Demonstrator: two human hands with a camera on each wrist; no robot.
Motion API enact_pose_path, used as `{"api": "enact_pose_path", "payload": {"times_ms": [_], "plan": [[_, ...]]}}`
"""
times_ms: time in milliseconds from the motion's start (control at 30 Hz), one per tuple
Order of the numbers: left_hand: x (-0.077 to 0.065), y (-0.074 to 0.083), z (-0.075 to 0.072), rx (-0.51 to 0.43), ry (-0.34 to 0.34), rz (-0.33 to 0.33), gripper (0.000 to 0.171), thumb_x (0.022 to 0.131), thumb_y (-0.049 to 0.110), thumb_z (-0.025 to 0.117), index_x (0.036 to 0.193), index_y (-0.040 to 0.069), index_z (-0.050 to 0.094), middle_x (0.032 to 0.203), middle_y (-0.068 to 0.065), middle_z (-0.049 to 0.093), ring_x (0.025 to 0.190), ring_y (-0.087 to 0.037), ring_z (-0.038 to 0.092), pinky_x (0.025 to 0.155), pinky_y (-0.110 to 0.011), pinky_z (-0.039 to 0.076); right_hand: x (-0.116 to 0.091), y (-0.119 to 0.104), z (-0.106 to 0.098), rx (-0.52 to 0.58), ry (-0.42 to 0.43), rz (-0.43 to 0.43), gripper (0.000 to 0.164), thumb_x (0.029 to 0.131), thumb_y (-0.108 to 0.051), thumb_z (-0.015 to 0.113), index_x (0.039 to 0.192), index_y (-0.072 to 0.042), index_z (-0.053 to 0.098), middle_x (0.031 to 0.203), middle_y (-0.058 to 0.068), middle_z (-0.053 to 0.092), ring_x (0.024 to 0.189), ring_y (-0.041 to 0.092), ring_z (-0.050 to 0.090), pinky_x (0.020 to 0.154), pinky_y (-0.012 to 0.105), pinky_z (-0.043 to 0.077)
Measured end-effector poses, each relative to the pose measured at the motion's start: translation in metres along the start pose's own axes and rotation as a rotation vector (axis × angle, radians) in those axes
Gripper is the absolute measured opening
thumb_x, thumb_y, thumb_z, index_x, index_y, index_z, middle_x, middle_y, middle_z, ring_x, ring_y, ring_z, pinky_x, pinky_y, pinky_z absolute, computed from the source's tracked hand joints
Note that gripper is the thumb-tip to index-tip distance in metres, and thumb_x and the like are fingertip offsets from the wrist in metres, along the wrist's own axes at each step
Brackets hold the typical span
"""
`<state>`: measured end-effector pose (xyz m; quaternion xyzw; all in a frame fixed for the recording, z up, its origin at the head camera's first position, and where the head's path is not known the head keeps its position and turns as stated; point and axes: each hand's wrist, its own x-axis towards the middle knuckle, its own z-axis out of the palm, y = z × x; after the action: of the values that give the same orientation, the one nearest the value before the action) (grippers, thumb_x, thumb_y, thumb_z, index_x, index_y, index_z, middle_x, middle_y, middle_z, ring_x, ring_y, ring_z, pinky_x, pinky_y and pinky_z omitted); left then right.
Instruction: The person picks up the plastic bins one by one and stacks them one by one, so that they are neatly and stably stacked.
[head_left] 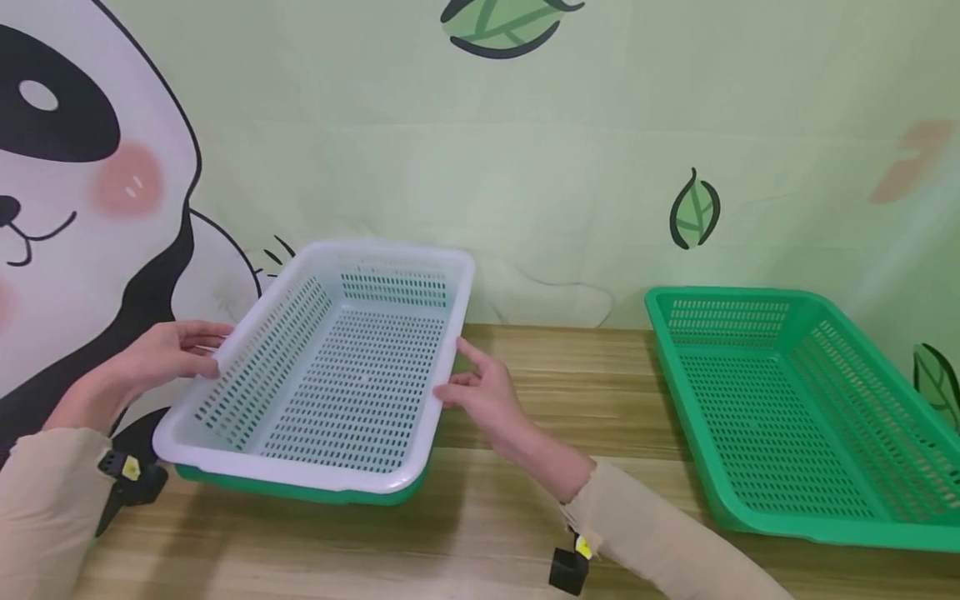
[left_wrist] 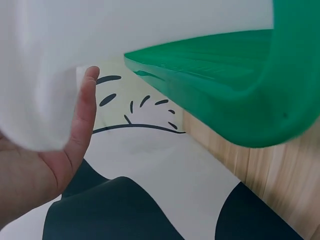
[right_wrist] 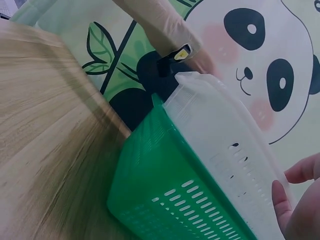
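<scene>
A white plastic basket (head_left: 288, 472) with slotted walls sits nested in a green basket (head_left: 337, 497), left of centre in the head view. My left hand (head_left: 161, 358) holds the white basket's left rim, while my right hand (head_left: 487, 398) pinches its right rim between thumb and fingers. In the right wrist view, the white wall (right_wrist: 210, 135) rises well above the green basket (right_wrist: 150, 165). The left wrist view shows one finger stretched along the underside of the white rim (left_wrist: 35, 115); the left fingertips beyond it are partly hidden.
A second green basket (head_left: 686, 433) stands on the right of the wooden table (head_left: 555, 383). Behind the table hangs a pale green cloth (head_left: 570, 192) printed with a panda and leaves. Each sleeve carries a small black camera (head_left: 570, 571) at the wrist.
</scene>
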<state>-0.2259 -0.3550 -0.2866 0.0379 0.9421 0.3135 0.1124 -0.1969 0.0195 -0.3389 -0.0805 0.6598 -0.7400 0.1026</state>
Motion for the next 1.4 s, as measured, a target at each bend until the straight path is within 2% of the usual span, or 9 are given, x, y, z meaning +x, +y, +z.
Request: {"api": "enact_pose_path", "payload": {"times_ms": [200,567,933,1233,1400], "plan": [[0.001,-0.004,0.004,-0.001,0.009,-0.008,0.065,0.082,0.015,0.060,0.135,-0.007,0.029,0.124,-0.031,0.046,0.104,-0.036,0.052,0.082,-0.050,0.044,0.003,-0.001,-0.002,0.006,0.009,0.032,0.070,0.077,0.008,0.060,0.140,-0.005,0.031,0.103,0.020,0.062,0.082,0.017,0.062,0.078,0.031,0.051],[0.000,-0.010,0.009,-0.042,0.007,-0.043,0.065,0.082,0.017,0.058,0.137,-0.003,0.030,0.125,-0.028,0.046,0.102,-0.033,0.054,0.082,-0.051,0.044,0.007,0.004,-0.002,-0.003,-0.025,0.056,0.073,0.076,0.009,0.059,0.141,-0.003,0.028,0.113,0.023,0.057,0.086,0.018,0.061,0.080,0.031,0.050],[0.002,-0.014,0.018,-0.054,0.017,-0.052,0.065,0.082,0.015,0.058,0.136,-0.006,0.029,0.123,-0.029,0.047,0.095,-0.027,0.058,0.085,-0.053,0.044,0.010,0.008,-0.001,-0.028,-0.007,0.079,0.073,0.076,0.009,0.060,0.141,-0.005,0.028,0.110,0.021,0.058,0.080,0.015,0.058,0.083,0.030,0.049],[0.003,-0.017,0.022,-0.058,0.017,-0.050,0.064,0.083,0.015,0.057,0.136,-0.007,0.029,0.122,-0.030,0.047,0.095,-0.028,0.058,0.083,-0.051,0.045,0.012,0.012,-0.001,-0.052,-0.010,0.073,0.073,0.076,0.006,0.061,0.141,-0.004,0.028,0.112,0.018,0.058,0.082,0.016,0.058,0.085,0.032,0.048],[0.004,-0.017,0.021,-0.057,0.020,-0.061,0.064,0.083,0.015,0.057,0.136,-0.007,0.029,0.124,-0.031,0.046,0.098,-0.031,0.057,0.083,-0.053,0.044,0.013,0.012,0.000,-0.069,-0.003,0.074,0.074,0.076,0.006,0.062,0.141,-0.005,0.028,0.111,0.016,0.059,0.080,0.015,0.056,0.080,0.027,0.049]]}}
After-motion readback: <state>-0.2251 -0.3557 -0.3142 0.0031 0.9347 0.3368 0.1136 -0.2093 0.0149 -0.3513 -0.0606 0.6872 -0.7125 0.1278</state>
